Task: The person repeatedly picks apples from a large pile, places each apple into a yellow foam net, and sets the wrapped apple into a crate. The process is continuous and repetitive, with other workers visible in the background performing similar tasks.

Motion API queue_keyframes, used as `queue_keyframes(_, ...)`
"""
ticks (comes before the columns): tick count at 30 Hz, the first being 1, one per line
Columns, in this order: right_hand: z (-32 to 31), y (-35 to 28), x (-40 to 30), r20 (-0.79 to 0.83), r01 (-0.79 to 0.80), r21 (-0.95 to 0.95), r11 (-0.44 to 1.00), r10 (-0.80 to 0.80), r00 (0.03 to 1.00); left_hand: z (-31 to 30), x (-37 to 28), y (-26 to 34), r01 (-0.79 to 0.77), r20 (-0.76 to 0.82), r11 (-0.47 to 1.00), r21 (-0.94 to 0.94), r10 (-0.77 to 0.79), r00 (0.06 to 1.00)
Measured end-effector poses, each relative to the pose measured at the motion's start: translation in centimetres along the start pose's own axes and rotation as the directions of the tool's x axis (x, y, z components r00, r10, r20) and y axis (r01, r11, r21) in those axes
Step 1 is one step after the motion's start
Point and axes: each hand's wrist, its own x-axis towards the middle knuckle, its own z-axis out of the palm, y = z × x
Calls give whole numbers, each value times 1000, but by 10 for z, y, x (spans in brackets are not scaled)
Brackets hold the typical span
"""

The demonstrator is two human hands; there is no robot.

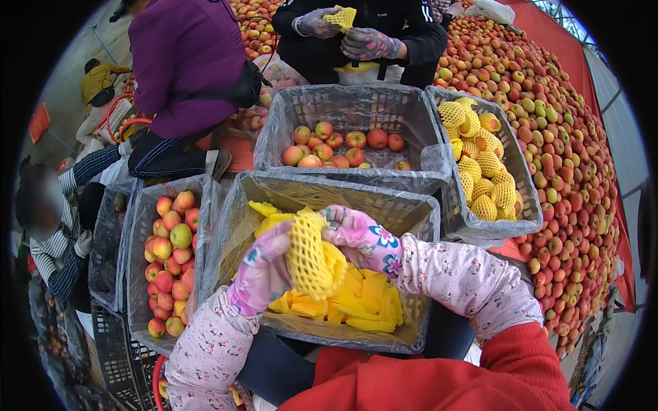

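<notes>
Both my hands wear pink flowered gloves and hold a yellow foam fruit net (312,257) over a plastic-lined crate (425,308). My left hand (267,264) grips the net's left side. At its upper right edge, my right hand (354,231) has its fingers closed on the foam. Whether an apple is inside the net cannot be told. Flat yellow foam nets (360,303) lie in the crate beneath, and more stick out behind my left hand.
Beyond stands a lined crate with loose apples (324,151); netted apples (480,164) fill a crate at right, bare apples (172,257) one at left. A large apple pile (560,169) rises at right. A co-worker's gloved hands (370,43) hold a net opposite; other people are at left.
</notes>
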Motion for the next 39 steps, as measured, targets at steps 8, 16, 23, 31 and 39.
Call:
queue_keyframes(8, -48, 9, 26, 357, 32, -413, 910, 129, 925, 22, 7, 1, 170, 209, 985, -18, -162, 964)
queue_keyframes(16, -93, -64, 97, 224, 46, -568, 821, 100, 969, -18, 2, -1, 339, 78, 941, -16, -337, 938)
queue_keyframes(23, -228, -90, 165, -263, -129, -880, -457, 243, 934, -7, 5, 18, 444, -137, 895, -43, -446, 885)
queue_keyframes(31, -259, -49, 262, -92, 85, -943, -322, 498, 862, -1, 22, 10, 250, -209, 964, -90, -264, 942)
queue_keyframes(39, -289, -38, 250, -227, -152, -945, -289, 247, 942, 14, 22, 18, 238, -133, 971, -11, -238, 962)
